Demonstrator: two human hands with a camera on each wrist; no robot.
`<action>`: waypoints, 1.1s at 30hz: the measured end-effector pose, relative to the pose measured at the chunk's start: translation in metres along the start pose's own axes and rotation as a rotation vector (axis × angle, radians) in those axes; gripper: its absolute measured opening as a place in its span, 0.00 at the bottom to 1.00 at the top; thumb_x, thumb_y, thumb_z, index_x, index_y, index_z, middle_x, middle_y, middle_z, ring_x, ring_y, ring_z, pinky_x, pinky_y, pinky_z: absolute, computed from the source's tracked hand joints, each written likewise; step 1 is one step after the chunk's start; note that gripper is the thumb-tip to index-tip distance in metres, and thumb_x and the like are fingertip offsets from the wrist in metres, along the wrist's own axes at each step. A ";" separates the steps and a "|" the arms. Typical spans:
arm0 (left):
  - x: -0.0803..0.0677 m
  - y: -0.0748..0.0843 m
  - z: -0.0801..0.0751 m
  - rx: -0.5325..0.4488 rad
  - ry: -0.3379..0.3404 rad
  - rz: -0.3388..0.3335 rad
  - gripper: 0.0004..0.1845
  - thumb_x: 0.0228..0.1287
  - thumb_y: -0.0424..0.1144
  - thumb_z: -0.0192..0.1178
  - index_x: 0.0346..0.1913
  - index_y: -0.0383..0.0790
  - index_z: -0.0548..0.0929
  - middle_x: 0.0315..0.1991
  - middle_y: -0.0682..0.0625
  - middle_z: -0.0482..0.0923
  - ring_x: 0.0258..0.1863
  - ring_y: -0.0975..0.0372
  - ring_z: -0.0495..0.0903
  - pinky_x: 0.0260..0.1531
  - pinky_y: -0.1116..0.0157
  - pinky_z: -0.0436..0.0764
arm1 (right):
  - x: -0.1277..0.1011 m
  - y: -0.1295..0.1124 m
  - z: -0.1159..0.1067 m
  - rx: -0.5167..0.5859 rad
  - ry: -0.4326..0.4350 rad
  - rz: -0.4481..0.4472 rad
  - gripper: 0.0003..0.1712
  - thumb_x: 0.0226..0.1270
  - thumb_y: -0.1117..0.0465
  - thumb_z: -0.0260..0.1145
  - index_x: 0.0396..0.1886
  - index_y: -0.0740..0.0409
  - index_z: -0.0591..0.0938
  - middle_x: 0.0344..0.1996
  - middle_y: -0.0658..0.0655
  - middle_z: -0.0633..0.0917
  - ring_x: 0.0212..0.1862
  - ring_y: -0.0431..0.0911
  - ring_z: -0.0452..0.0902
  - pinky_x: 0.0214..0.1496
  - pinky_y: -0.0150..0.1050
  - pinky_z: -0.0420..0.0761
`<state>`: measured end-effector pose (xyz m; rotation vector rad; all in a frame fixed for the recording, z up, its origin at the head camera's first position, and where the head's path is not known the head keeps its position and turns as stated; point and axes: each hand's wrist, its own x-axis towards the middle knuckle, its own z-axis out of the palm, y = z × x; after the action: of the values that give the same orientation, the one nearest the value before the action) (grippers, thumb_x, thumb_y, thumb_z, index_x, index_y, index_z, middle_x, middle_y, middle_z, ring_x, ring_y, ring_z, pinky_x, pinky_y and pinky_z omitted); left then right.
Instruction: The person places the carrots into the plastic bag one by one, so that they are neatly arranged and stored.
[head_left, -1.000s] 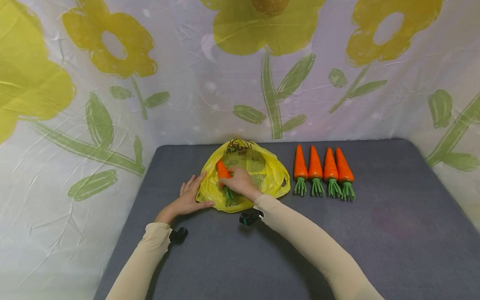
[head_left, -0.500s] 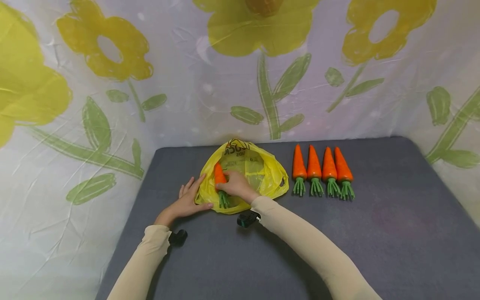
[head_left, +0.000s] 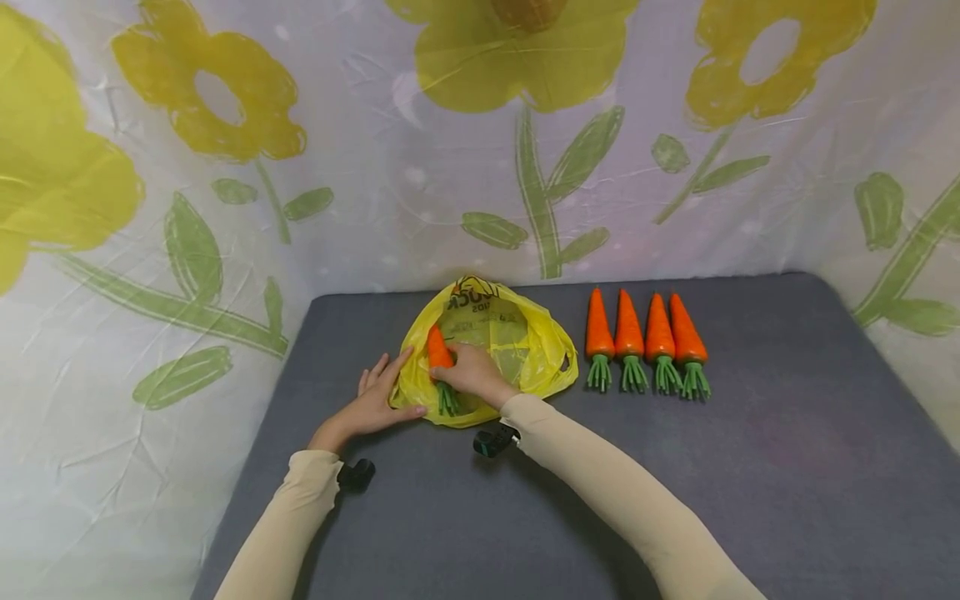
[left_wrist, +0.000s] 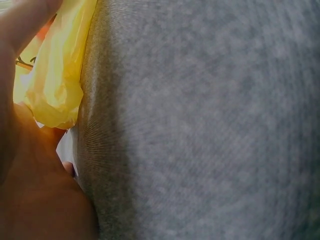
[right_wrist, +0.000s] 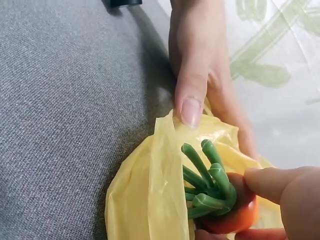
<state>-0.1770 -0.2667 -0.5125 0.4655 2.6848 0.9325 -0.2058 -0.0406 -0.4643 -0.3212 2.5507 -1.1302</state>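
Note:
A yellow plastic bag [head_left: 551, 354] lies on the table with its mouth spread wide. Inside it, against the left wall, is a carrot [head_left: 438, 348] with its tip away from the person and its green stems [right_wrist: 212, 187] toward the near rim. My right hand [head_left: 482, 371] reaches into the bag and pinches this carrot around its thick end. My left hand [head_left: 371, 406] rests at the bag's left edge, fingers spread and thumb touching the near rim. The left wrist view shows only part of that hand [left_wrist: 40, 185] beside the yellow plastic.
Several more carrots [head_left: 629, 329] lie in a row to the right of the bag, stems toward the person. The grey table [head_left: 420, 517] ends at a flower-printed cloth [head_left: 360, 242] at the back and sides.
My right hand has moved the carrot slightly left and down against the bag's left wall, mostly in the first half second. The left hand keeps its place at the bag's edge.

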 end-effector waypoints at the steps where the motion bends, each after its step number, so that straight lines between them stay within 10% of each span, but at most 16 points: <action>1: 0.000 0.000 0.000 0.000 0.001 0.000 0.55 0.60 0.56 0.67 0.81 0.58 0.41 0.81 0.40 0.45 0.80 0.41 0.33 0.72 0.34 0.30 | 0.000 0.000 0.000 0.005 0.002 0.002 0.34 0.67 0.47 0.65 0.68 0.60 0.74 0.56 0.60 0.84 0.49 0.50 0.81 0.52 0.43 0.81; 20: 0.001 0.000 -0.001 -0.012 0.005 -0.010 0.55 0.60 0.57 0.67 0.81 0.59 0.41 0.80 0.39 0.45 0.80 0.41 0.33 0.71 0.34 0.29 | -0.007 0.002 -0.013 0.024 -0.016 0.032 0.43 0.65 0.43 0.67 0.71 0.65 0.69 0.67 0.64 0.76 0.66 0.57 0.74 0.68 0.51 0.75; 29: 0.001 -0.001 -0.001 -0.022 -0.008 -0.003 0.55 0.60 0.56 0.67 0.80 0.61 0.40 0.81 0.41 0.43 0.80 0.42 0.32 0.72 0.34 0.28 | -0.020 0.008 -0.045 -0.003 -0.008 -0.066 0.41 0.65 0.44 0.68 0.72 0.59 0.69 0.36 0.58 0.86 0.30 0.44 0.77 0.32 0.34 0.75; 33: 0.001 -0.002 -0.001 -0.028 -0.012 -0.002 0.55 0.60 0.56 0.67 0.80 0.62 0.40 0.81 0.41 0.43 0.80 0.42 0.32 0.72 0.34 0.28 | -0.029 0.013 -0.063 0.010 -0.003 -0.108 0.39 0.66 0.46 0.68 0.72 0.58 0.70 0.38 0.58 0.85 0.29 0.42 0.74 0.30 0.31 0.71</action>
<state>-0.1784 -0.2683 -0.5126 0.4606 2.6573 0.9631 -0.2045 0.0197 -0.4288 -0.4630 2.5514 -1.1794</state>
